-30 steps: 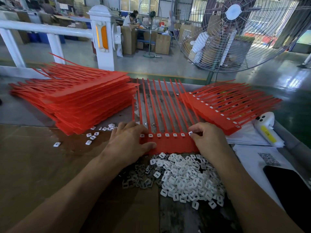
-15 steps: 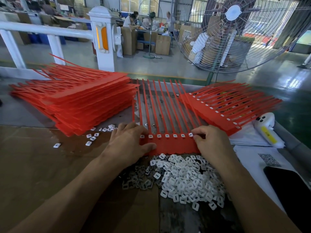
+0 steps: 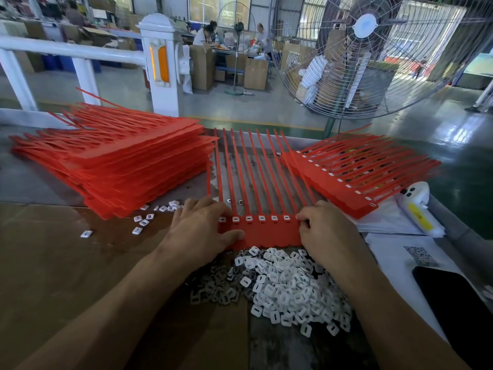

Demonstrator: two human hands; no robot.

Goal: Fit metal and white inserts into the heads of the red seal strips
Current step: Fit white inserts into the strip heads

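The red strip sheet point(image 3: 262, 231) lies flat on the table point(image 3: 53, 263), tails pointing away from the person, heads nearest. Left hand point(image 3: 202, 231) presses it flat, grip released; right hand point(image 3: 324, 231) pinches its right end.

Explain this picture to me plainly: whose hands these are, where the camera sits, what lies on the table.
No machine here: a person works bare-handed, filmed by a camera on their head looking down. The left hand presses flat on a red seal strip sheet; the right hand curls its fingers at the sheet's right end, where white inserts sit in the heads. Loose inserts are heaped nearest the person. A tall red stack lies left, a smaller stack right, with a dark phone nearby.
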